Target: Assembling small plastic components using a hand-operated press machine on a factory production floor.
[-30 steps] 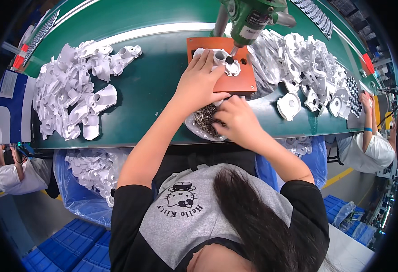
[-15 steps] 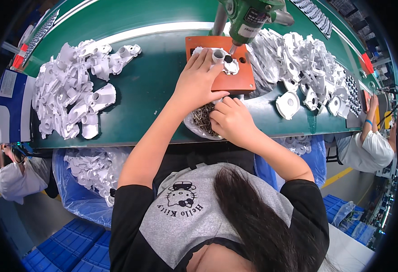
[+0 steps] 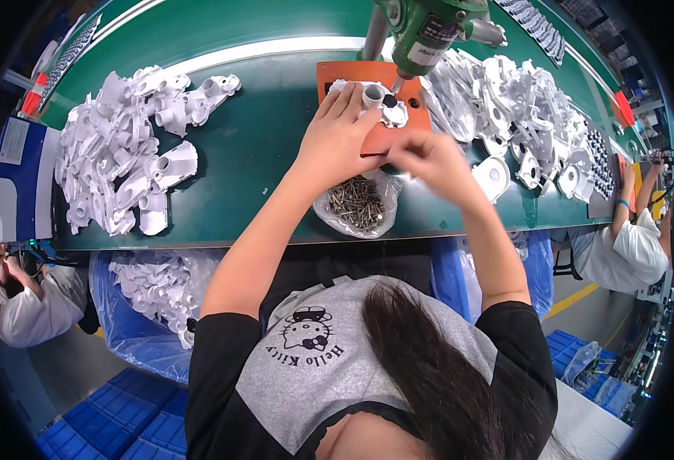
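My left hand (image 3: 332,144) lies with fingers stretched over a white plastic part (image 3: 394,116), keeping it on an orange block (image 3: 342,70). The part has a round, upright tube and a black piece set beside it. Over it hangs the driving tip of a green bench machine (image 3: 427,32). My right hand (image 3: 438,167) is at the block's near right corner, smeared by motion. Its fingers look drawn together, and anything between them is too small to make out. Below sits a clear plastic-lined dish (image 3: 387,218) of loose metal screws (image 3: 355,202).
White plastic parts lie heaped on the green bench (image 3: 253,146), in a left pile (image 3: 115,165) and a right pile (image 3: 521,100). Blue bags (image 3: 134,341) of similar parts stand below the bench edge. Co-workers sit at both sides.
My right hand has lifted out of the screws and moved up and right to the block, uncovering the dish. My left hand stays on the white part.
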Action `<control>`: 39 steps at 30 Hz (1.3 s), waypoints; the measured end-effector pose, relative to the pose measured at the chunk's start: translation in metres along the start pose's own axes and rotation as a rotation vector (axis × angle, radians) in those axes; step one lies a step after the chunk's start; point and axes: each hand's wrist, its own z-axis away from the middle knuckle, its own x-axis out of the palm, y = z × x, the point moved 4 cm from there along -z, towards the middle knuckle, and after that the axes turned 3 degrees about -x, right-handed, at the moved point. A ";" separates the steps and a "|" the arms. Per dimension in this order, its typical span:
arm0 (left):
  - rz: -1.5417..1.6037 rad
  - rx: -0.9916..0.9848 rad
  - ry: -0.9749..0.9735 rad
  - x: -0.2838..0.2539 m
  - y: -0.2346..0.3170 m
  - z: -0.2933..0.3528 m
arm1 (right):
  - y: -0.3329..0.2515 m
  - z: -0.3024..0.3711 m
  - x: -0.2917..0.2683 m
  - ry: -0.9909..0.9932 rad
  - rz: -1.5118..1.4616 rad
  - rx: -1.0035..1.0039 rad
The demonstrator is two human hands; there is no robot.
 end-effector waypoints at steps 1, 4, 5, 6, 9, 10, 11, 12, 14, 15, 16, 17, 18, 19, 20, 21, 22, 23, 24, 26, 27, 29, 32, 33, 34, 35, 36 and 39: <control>0.009 -0.016 -0.006 -0.003 -0.002 0.003 | -0.003 -0.011 -0.010 -0.006 -0.011 0.035; -0.008 -0.012 -0.013 0.002 -0.001 0.000 | 0.012 -0.034 -0.039 0.120 -0.077 0.145; -0.009 -0.013 -0.013 0.002 -0.001 0.000 | 0.014 -0.042 -0.043 0.129 -0.081 0.145; 0.001 -0.012 -0.003 0.001 0.000 0.000 | 0.019 -0.050 -0.046 0.128 -0.082 0.144; 0.001 -0.022 0.014 0.000 0.004 -0.001 | 0.026 -0.064 -0.048 0.099 -0.069 0.104; -0.003 -0.033 0.025 0.000 0.004 -0.001 | 0.024 -0.066 -0.046 0.072 -0.053 0.135; -0.002 -0.037 0.027 -0.001 0.004 -0.001 | 0.022 -0.068 -0.044 0.047 -0.037 0.168; -0.017 -0.039 0.029 -0.003 0.004 -0.001 | 0.021 -0.071 -0.042 0.044 -0.034 0.169; -0.032 -0.040 0.025 -0.003 0.006 -0.002 | 0.020 -0.073 -0.041 0.029 -0.035 0.168; -0.027 -0.046 0.025 -0.002 0.006 -0.002 | 0.019 -0.073 -0.041 0.028 -0.035 0.170; -0.023 -0.051 0.024 -0.002 0.005 -0.002 | 0.018 -0.073 -0.041 0.039 -0.025 0.178; -0.022 -0.051 0.022 -0.002 0.005 -0.003 | 0.018 -0.073 -0.041 0.048 -0.014 0.186; -0.018 -0.052 0.027 -0.003 0.006 -0.003 | 0.022 -0.075 -0.042 0.048 -0.015 0.188; -0.014 -0.053 0.032 -0.003 0.006 -0.003 | 0.026 -0.076 -0.042 0.058 -0.035 0.164; -0.013 -0.054 0.031 -0.003 0.006 -0.003 | 0.028 -0.078 -0.043 0.068 -0.055 0.140; -0.018 -0.056 0.022 -0.003 0.006 -0.003 | 0.030 -0.078 -0.043 0.066 -0.055 0.142; -0.024 -0.060 0.014 -0.003 0.006 -0.002 | 0.029 -0.078 -0.043 0.072 -0.060 0.150; -0.024 -0.066 0.014 -0.003 0.007 -0.003 | 0.029 -0.078 -0.043 0.078 -0.066 0.159; -0.042 -0.087 0.006 -0.003 0.010 -0.003 | 0.030 -0.078 -0.043 0.072 -0.064 0.161; -0.062 -0.117 -0.001 -0.004 0.014 -0.005 | 0.032 -0.078 -0.045 0.085 -0.079 0.148; -0.068 -0.126 -0.016 -0.003 0.015 -0.006 | 0.031 -0.077 -0.045 0.077 -0.078 0.150; -0.072 -0.139 -0.033 -0.002 0.014 -0.006 | 0.028 -0.076 -0.044 -0.005 -0.081 0.185; -0.040 -0.136 -0.022 -0.002 0.012 -0.006 | 0.024 -0.076 -0.042 -0.017 -0.094 0.165; -0.028 -0.124 -0.016 -0.002 0.012 -0.006 | 0.024 -0.076 -0.043 -0.006 -0.088 0.139; -0.016 -0.113 -0.009 -0.002 0.012 -0.006 | 0.024 -0.076 -0.042 -0.009 -0.088 0.142; -0.015 -0.115 -0.011 -0.001 0.011 -0.005 | 0.022 -0.076 -0.042 -0.007 -0.097 0.149; -0.013 -0.113 -0.008 -0.001 0.011 -0.005 | 0.021 -0.076 -0.042 -0.005 -0.105 0.156; -0.011 -0.115 -0.008 0.000 0.011 -0.005 | 0.022 -0.076 -0.043 0.023 -0.064 0.187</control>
